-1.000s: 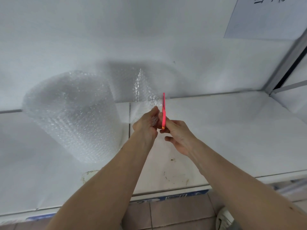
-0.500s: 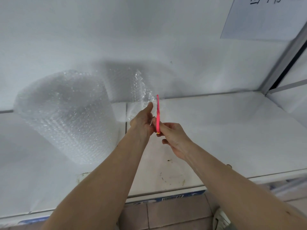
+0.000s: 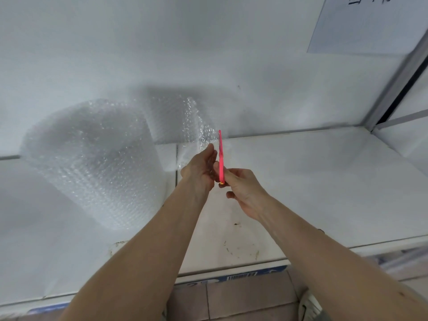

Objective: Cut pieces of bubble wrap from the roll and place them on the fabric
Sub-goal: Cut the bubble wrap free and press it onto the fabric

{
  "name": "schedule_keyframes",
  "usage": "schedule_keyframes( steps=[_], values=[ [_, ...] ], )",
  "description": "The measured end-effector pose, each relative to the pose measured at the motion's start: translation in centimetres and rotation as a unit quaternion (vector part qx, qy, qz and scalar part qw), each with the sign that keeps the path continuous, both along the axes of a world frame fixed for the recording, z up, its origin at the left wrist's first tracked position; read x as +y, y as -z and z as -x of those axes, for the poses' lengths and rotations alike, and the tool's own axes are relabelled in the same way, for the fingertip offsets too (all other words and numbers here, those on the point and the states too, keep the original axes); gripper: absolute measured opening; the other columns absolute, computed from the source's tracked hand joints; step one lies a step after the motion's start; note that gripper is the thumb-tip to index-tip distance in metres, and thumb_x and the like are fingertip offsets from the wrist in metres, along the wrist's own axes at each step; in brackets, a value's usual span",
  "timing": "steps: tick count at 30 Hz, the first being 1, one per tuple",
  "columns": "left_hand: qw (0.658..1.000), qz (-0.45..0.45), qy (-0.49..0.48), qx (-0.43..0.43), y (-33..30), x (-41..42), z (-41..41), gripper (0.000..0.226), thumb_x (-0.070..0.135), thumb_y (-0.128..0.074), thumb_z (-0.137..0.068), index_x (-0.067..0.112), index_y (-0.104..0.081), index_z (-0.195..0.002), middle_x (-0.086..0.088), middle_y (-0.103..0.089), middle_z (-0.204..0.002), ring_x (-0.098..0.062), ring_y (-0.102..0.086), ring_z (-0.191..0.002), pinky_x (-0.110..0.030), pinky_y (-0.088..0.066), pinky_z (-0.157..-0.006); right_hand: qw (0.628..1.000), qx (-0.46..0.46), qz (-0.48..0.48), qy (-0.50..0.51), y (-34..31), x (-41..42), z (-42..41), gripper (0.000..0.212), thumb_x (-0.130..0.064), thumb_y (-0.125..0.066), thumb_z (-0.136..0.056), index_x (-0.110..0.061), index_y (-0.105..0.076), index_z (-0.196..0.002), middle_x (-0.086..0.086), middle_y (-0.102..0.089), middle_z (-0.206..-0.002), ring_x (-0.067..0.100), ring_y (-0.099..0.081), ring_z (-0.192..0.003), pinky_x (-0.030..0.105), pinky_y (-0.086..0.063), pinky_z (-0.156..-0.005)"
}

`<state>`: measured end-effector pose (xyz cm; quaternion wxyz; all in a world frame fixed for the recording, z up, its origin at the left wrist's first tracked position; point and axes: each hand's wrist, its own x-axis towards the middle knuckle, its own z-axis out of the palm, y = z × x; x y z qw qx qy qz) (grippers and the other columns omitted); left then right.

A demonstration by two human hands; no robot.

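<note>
A big roll of clear bubble wrap [image 3: 92, 163] stands on the white table at the left. A loose sheet of bubble wrap [image 3: 183, 121] runs from it to the right. My left hand [image 3: 200, 169] grips the sheet's free edge. My right hand [image 3: 243, 188] holds a thin pink cutter [image 3: 221, 156] upright, its tip at the sheet's edge just right of my left thumb. The fabric is not in view.
The white table [image 3: 312, 181] has a seam down the middle and some stains near its front edge. A white wall rises behind with a paper sheet [image 3: 370, 24] at top right. A metal frame post [image 3: 398, 72] stands at the right. Tiled floor shows below.
Both hands and the pink cutter have stayed close together at the sheet's edge; the cutter shifted slightly lower and left, then held there. The roll has not moved.
</note>
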<state>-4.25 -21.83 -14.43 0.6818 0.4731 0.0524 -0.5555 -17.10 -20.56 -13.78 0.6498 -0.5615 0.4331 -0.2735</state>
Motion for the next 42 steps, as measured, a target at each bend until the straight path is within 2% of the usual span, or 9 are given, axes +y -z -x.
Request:
schedule_keyframes(
  steps=[6,12,16,17,19,22,27,31,42],
  values=[
    [1.000,-0.004,0.010,-0.014,-0.4,0.3,0.4,0.014,0.018,-0.076,-0.083,0.010,-0.065,-0.083,0.003,-0.066,-0.073,-0.009,-0.064,-0.056,-0.024,-0.051,-0.051,1.000,-0.014,-0.014,0.004,-0.4,-0.3,0.1,0.057,-0.055,-0.070,-0.081,0.000,-0.074,-0.097,0.007,-0.069,-0.093,0.013,-0.058,-0.079,0.031,-0.042,-0.070],
    [1.000,-0.008,-0.017,-0.003,-0.9,0.6,0.4,0.023,0.016,-0.078,-0.078,0.010,-0.067,-0.098,0.001,-0.066,-0.071,-0.013,-0.063,-0.070,-0.026,-0.051,-0.061,1.000,-0.011,-0.002,0.001,-0.4,0.0,0.0,0.044,-0.053,-0.071,-0.081,-0.009,-0.072,-0.084,0.002,-0.064,-0.081,0.013,-0.056,-0.075,0.030,-0.041,-0.068],
    [1.000,0.019,-0.010,0.016,-1.3,0.4,0.4,0.053,0.033,-0.091,-0.062,0.006,-0.072,-0.103,0.001,-0.069,-0.106,-0.018,-0.064,-0.105,-0.041,-0.051,-0.098,1.000,0.005,0.015,-0.007,0.0,0.3,0.1,0.045,-0.057,-0.070,-0.080,-0.012,-0.069,-0.075,0.000,-0.062,-0.076,0.013,-0.054,-0.075,0.029,-0.041,-0.068],
    [1.000,0.008,-0.013,0.014,-1.3,0.3,0.4,0.053,0.033,-0.091,-0.061,0.007,-0.073,-0.104,0.002,-0.066,-0.107,-0.018,-0.063,-0.108,-0.042,-0.051,-0.100,1.000,0.006,0.018,-0.009,0.1,0.3,0.2,0.046,-0.058,-0.069,-0.080,-0.012,-0.070,-0.075,0.000,-0.062,-0.076,0.013,-0.053,-0.075,0.029,-0.041,-0.068],
    [0.999,-0.018,-0.028,0.023,-1.2,0.2,0.3,0.047,0.029,-0.091,-0.063,0.008,-0.073,-0.102,0.002,-0.060,-0.092,-0.016,-0.065,-0.098,-0.038,-0.055,-0.093,1.000,0.009,0.021,-0.012,0.1,0.4,0.2,0.046,-0.058,-0.069,-0.081,-0.013,-0.069,-0.074,-0.001,-0.062,-0.076,0.012,-0.053,-0.074,0.028,-0.041,-0.067],
    [0.999,-0.021,-0.040,0.018,-1.2,0.2,0.3,0.027,0.024,-0.088,-0.069,0.011,-0.067,-0.082,0.003,-0.055,-0.067,-0.011,-0.058,-0.068,-0.027,-0.056,-0.075,1.000,0.015,0.023,-0.008,0.1,0.4,0.1,0.044,-0.057,-0.069,-0.082,-0.013,-0.068,-0.073,-0.001,-0.060,-0.074,0.012,-0.053,-0.073,0.027,-0.041,-0.066],
    [0.995,0.042,-0.067,0.058,-1.2,0.2,0.5,0.015,0.012,-0.076,-0.082,0.010,-0.062,-0.078,0.001,-0.061,-0.053,-0.010,-0.060,-0.044,-0.019,-0.048,-0.043,0.999,0.009,0.035,-0.007,0.0,0.5,-0.1,0.042,-0.054,-0.072,-0.080,-0.014,-0.065,-0.070,0.001,-0.058,-0.074,0.014,-0.052,-0.073,0.026,-0.040,-0.064],
    [0.996,0.043,-0.065,0.037,-1.1,0.2,0.6,0.012,0.014,-0.076,-0.083,0.010,-0.064,-0.083,0.001,-0.064,-0.054,-0.011,-0.061,-0.048,-0.019,-0.049,-0.043,0.999,0.002,0.043,0.001,-0.1,0.8,-0.2,0.039,-0.049,-0.072,-0.082,-0.015,-0.063,-0.065,-0.004,-0.059,-0.068,0.008,-0.055,-0.069,0.020,-0.038,-0.063],
    [0.995,0.066,-0.047,0.052,-1.4,0.3,1.2,0.012,0.014,-0.073,-0.086,0.006,-0.064,-0.084,-0.001,-0.063,-0.067,-0.012,-0.062,-0.051,-0.020,-0.050,-0.044,1.000,-0.006,0.029,0.003,-0.1,0.6,-0.1,0.039,-0.050,-0.070,-0.084,-0.016,-0.064,-0.066,-0.005,-0.058,-0.068,0.012,-0.052,-0.071,0.028,-0.040,-0.065]
  ],
)
